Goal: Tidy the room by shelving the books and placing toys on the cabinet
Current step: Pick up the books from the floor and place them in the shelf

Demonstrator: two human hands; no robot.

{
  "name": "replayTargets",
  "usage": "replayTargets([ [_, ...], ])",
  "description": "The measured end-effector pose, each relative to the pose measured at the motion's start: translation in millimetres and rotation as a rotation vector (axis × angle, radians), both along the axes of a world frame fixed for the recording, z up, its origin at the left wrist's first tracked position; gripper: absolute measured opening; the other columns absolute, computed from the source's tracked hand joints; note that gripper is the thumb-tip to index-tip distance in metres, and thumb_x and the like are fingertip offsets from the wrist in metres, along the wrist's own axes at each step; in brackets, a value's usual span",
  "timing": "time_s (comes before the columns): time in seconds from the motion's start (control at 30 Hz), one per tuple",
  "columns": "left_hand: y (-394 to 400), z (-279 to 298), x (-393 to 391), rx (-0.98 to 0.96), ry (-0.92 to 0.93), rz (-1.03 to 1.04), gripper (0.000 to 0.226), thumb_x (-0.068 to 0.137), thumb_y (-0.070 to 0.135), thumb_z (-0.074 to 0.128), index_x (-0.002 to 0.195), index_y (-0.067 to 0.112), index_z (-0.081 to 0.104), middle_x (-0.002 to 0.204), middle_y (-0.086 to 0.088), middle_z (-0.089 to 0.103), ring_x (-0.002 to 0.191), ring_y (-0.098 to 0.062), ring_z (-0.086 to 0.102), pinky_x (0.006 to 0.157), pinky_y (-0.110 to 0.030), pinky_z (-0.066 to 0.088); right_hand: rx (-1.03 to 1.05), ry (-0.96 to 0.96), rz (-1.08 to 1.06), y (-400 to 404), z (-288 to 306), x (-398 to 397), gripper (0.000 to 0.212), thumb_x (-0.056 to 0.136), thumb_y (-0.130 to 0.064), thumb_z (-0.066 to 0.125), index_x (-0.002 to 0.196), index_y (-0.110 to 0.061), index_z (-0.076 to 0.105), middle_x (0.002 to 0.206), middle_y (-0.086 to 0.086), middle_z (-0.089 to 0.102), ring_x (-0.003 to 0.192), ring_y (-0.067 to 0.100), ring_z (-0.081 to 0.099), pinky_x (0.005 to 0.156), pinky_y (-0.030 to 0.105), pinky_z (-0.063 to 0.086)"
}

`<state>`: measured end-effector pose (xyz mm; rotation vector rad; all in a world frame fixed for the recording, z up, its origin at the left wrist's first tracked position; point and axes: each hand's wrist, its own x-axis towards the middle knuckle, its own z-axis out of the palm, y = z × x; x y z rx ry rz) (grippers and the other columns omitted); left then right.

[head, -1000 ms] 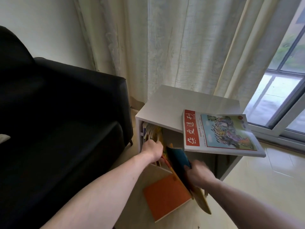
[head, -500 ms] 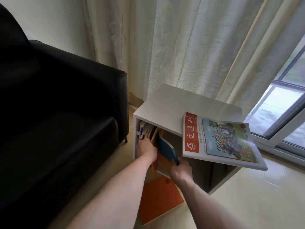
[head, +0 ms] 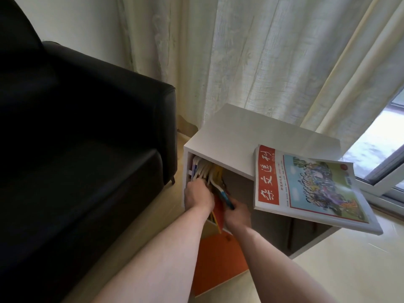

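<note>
A low white cabinet (head: 231, 138) stands by the curtain, with its open front facing me. Several books (head: 205, 171) stand packed at the left end of its shelf. My left hand (head: 197, 196) presses against those books and holds them upright. My right hand (head: 237, 213) grips a thin blue-covered book (head: 225, 196), which stands nearly upright against the row inside the opening. A thick magazine (head: 306, 186) with a red title strip and a colourful picture lies on the cabinet top and overhangs its front edge.
An orange cabinet door (head: 218, 263) hangs open below the opening, near the floor. A black leather sofa (head: 76, 149) fills the left side, close to the cabinet. Pale curtains (head: 262, 62) hang behind, a window (head: 384, 149) is at right, and pale floor tiles (head: 349, 259) lie lower right.
The blue book has gone from tilted outside the cabinet to nearly upright inside it, pushed left by my right hand. My left hand stayed on the shelved books.
</note>
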<state>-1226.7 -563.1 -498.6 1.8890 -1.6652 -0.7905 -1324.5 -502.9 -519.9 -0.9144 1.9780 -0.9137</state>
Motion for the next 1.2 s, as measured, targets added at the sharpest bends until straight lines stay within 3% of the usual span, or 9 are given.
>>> replayTargets([
  [0.2, -2.1, -0.2, 10.2, 0.021, -0.055, -0.052, 0.021, 0.102, 0.033, 0.065, 0.112, 0.017, 0.073, 0.104, -0.003, 0.071, 0.087, -0.02, 0.071, 0.071, -0.031, 0.063, 0.136, -0.012, 0.061, -4.0, -5.6, 1.2, 0.031, 0.107, -0.028, 0.048, 0.136, -0.02, 0.055, 0.111, 0.004, 0.064, 0.098, 0.019, 0.064, 0.069, 0.022, 0.049],
  [0.37, 1.0, 3.0, 8.6, 0.0, -0.119, -0.097, 0.016, 0.101, 0.023, 0.066, 0.112, 0.013, 0.071, 0.107, -0.006, 0.069, 0.092, -0.022, 0.07, 0.074, -0.029, 0.061, 0.029, 0.044, -0.067, -12.0, -9.5, 1.2, 0.031, 0.106, -0.026, 0.051, 0.134, -0.017, 0.06, 0.113, 0.006, 0.068, 0.101, 0.024, 0.069, 0.09, 0.036, 0.058],
  [0.57, -0.8, 3.0, 5.7, -0.072, -0.077, -0.068, 0.016, 0.101, 0.02, 0.065, 0.113, 0.011, 0.071, 0.107, -0.008, 0.069, 0.091, -0.022, 0.07, 0.074, -0.032, 0.063, -0.075, -0.002, -0.027, -12.2, -9.9, 5.1, 0.029, 0.105, -0.023, 0.054, 0.13, -0.018, 0.065, 0.108, 0.0, 0.07, 0.098, 0.021, 0.067, 0.091, 0.036, 0.054],
  [0.67, -1.1, 2.5, 3.1, -0.095, -0.064, -0.045, 0.018, 0.101, 0.021, 0.066, 0.115, 0.011, 0.069, 0.107, -0.008, 0.07, 0.094, -0.023, 0.071, 0.074, -0.031, 0.063, -0.043, 0.005, 0.058, -13.6, -13.4, 11.3, 0.03, 0.103, -0.02, 0.055, 0.132, -0.021, 0.066, 0.12, 0.002, 0.069, 0.112, 0.024, 0.065, 0.093, 0.034, 0.051],
  [0.77, -3.2, -1.1, 3.1, -0.078, -0.063, -0.049, 0.021, 0.103, 0.022, 0.063, 0.122, 0.012, 0.065, 0.111, -0.008, 0.07, 0.1, -0.024, 0.071, 0.078, -0.032, 0.063, 0.002, 0.008, 0.076, -18.7, -19.8, 15.6, 0.033, 0.103, -0.024, 0.056, 0.135, -0.024, 0.064, 0.127, 0.003, 0.068, 0.117, 0.027, 0.064, 0.101, 0.041, 0.053],
  [0.87, -4.0, -2.1, 5.2, -0.054, -0.03, -0.049, 0.021, 0.105, 0.025, 0.06, 0.123, 0.014, 0.064, 0.112, -0.007, 0.069, 0.101, -0.026, 0.071, 0.08, -0.035, 0.063, 0.061, 0.005, 0.104, -25.8, -23.8, 18.0, 0.032, 0.103, -0.029, 0.054, 0.134, -0.025, 0.062, 0.127, 0.004, 0.067, 0.114, 0.029, 0.065, 0.1, 0.046, 0.053],
  [1.07, -1.2, -2.3, 15.1, -0.121, -0.052, -0.087, 0.023, 0.104, 0.039, 0.059, 0.119, 0.022, 0.062, 0.106, -0.001, 0.072, 0.092, -0.02, 0.072, 0.073, -0.035, 0.064, 0.094, -0.042, 0.08, -37.4, -29.4, 20.4, 0.032, 0.103, -0.032, 0.055, 0.133, -0.024, 0.064, 0.125, 0.006, 0.068, 0.11, 0.028, 0.065, 0.097, 0.041, 0.054],
  [1.2, 1.0, 8.3, 20.3, -0.13, -0.082, -0.069, 0.029, 0.099, 0.052, 0.061, 0.11, 0.025, 0.059, 0.094, 0.004, 0.07, 0.079, -0.017, 0.07, 0.061, -0.029, 0.06, 0.098, -0.055, 0.055, -41.3, -34.5, 19.0, 0.029, 0.104, -0.03, 0.054, 0.129, -0.02, 0.067, 0.113, 0.004, 0.069, 0.095, 0.023, 0.065, 0.082, 0.035, 0.052],
])
